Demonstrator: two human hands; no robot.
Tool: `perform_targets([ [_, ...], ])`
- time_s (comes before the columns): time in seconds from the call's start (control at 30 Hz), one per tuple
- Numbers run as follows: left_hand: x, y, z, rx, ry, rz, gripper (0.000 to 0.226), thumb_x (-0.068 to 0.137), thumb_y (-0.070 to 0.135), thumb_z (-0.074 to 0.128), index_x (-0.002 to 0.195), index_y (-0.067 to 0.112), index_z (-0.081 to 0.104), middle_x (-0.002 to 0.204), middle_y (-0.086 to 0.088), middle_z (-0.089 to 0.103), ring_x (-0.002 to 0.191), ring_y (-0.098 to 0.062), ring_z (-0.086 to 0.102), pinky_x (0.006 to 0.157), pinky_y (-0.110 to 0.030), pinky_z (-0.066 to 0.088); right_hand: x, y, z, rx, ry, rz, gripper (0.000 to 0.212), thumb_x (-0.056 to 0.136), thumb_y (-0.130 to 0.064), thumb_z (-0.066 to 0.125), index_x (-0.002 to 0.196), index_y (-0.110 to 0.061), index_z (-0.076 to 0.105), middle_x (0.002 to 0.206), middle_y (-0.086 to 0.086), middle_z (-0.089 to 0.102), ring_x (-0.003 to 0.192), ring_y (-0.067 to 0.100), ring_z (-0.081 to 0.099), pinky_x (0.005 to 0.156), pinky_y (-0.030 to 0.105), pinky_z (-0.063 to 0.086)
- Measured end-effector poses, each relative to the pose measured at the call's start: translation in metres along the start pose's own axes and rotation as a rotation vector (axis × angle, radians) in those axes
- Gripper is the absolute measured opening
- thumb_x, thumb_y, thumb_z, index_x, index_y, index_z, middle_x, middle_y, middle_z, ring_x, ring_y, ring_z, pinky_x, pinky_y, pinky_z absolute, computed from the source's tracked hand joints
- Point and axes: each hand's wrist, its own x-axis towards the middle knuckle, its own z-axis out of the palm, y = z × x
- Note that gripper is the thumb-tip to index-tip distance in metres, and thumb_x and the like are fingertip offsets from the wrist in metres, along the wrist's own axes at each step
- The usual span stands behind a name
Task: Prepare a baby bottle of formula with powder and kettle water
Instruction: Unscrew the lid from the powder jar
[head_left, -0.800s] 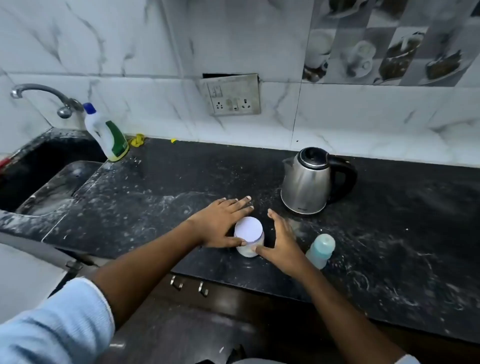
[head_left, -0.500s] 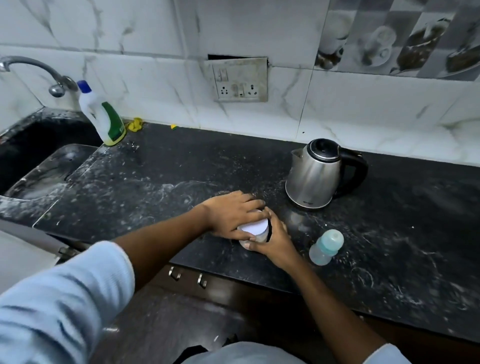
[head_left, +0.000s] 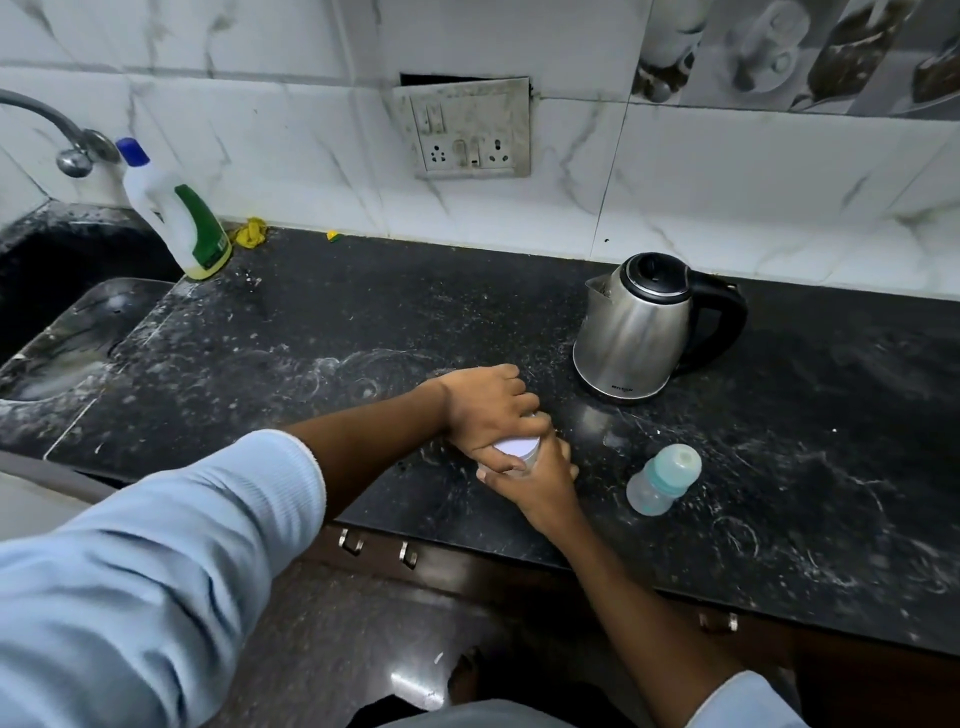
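Powder jar (head_left: 521, 461) stands on the black countertop (head_left: 322, 332) near the front edge, in front of the steel kettle (head_left: 636, 332). Left hand (head_left: 488, 405) has its fingers curled over the white lid (head_left: 512, 447). Right hand (head_left: 543, 486) is wrapped round the jar body, so both are clamped, probably to unscrew the lid. Capped baby bottle (head_left: 662, 480) stands near, to the right. Risk: if the lid frees suddenly, the jar jerks — powder spills, or the right hand knocks the light bottle over.
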Motion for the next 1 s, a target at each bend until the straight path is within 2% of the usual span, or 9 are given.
perform_targets([
  [0.13,0.003,0.017,0.003,0.009,-0.095,-0.246,0.072,0.098,0.076,0.029,0.114,0.012,0.058,0.091,-0.012,0.069,0.072,-0.034,0.066,0.078,-0.042,0.045,0.001,0.000,0.004,-0.025,0.035,-0.004,0.103,0.048,-0.071,0.078,0.137,-0.041,0.037,0.113,-0.023,0.040,0.133,0.025,0.042,0.110,0.052,0.043],
  [0.3,0.017,0.056,-0.007,-0.253,-0.230,-0.875,0.079,0.087,0.091,0.016,0.096,0.017,0.043,0.088,-0.010,0.073,0.062,-0.031,0.059,0.054,-0.035,0.030,0.008,0.001,0.005,-0.073,0.022,-0.025,0.104,0.051,-0.067,0.082,0.144,-0.045,0.041,0.133,-0.014,0.056,0.130,0.021,0.046,0.104,0.043,0.045],
  [0.37,0.017,0.055,-0.011,-0.360,-0.322,-1.022,0.094,0.085,0.096,0.011,0.099,0.015,0.057,0.096,-0.013,0.076,0.081,-0.033,0.072,0.060,-0.037,0.039,0.006,0.003,0.005,-0.035,0.006,0.003,0.105,0.050,-0.070,0.084,0.141,-0.055,0.032,0.125,-0.013,0.046,0.123,0.015,0.040,0.102,0.042,0.044],
  [0.47,0.004,0.029,-0.027,-0.501,-0.491,-1.101,0.112,0.086,0.096,0.003,0.104,0.010,0.073,0.120,-0.020,0.075,0.112,-0.038,0.071,0.081,-0.046,0.047,0.005,0.008,0.004,-0.040,0.014,0.004,0.109,0.049,-0.074,0.084,0.141,-0.053,0.030,0.123,-0.015,0.041,0.128,0.014,0.035,0.109,0.044,0.037],
  [0.57,-0.007,0.006,-0.038,-0.488,-0.484,-0.989,0.099,0.086,0.098,0.013,0.089,0.014,0.064,0.118,-0.018,0.074,0.104,-0.037,0.069,0.081,-0.046,0.050,0.005,0.008,0.003,-0.058,-0.005,0.007,0.108,0.048,-0.075,0.081,0.141,-0.052,0.031,0.124,-0.012,0.037,0.132,0.021,0.033,0.112,0.046,0.035],
  [0.67,-0.011,0.005,-0.037,-0.312,-0.318,-0.602,0.097,0.085,0.095,0.037,0.147,0.023,0.050,0.140,-0.011,0.059,0.122,-0.032,0.060,0.097,-0.048,0.052,0.005,0.010,0.003,-0.064,-0.006,0.006,0.109,0.051,-0.073,0.082,0.143,-0.051,0.028,0.123,-0.011,0.033,0.125,0.021,0.034,0.108,0.043,0.036],
  [0.73,-0.012,0.008,-0.032,-0.101,-0.213,-0.257,0.097,0.086,0.092,0.037,0.159,0.028,0.038,0.152,-0.010,0.051,0.131,-0.031,0.052,0.102,-0.049,0.047,0.005,0.010,0.003,-0.082,-0.006,-0.030,0.107,0.059,-0.067,0.086,0.145,-0.045,0.027,0.124,-0.010,0.035,0.124,0.021,0.035,0.107,0.043,0.037],
  [0.87,-0.007,0.011,-0.023,0.010,-0.184,0.076,0.068,0.103,0.070,0.042,0.147,0.018,0.052,0.137,-0.014,0.059,0.116,-0.034,0.058,0.095,-0.049,0.045,0.006,0.008,0.003,-0.043,0.023,-0.107,0.093,0.056,-0.064,0.077,0.138,-0.038,0.042,0.112,-0.024,0.044,0.124,0.025,0.050,0.101,0.051,0.048],
  [1.0,0.003,0.013,-0.029,-0.114,-0.115,-0.007,0.049,0.104,0.056,0.056,0.120,0.010,0.064,0.113,-0.015,0.066,0.099,-0.034,0.062,0.085,-0.048,0.052,0.006,0.009,0.004,-0.046,0.038,-0.084,0.093,0.051,-0.071,0.083,0.130,-0.036,0.048,0.110,-0.018,0.044,0.126,0.021,0.046,0.105,0.045,0.047],
])
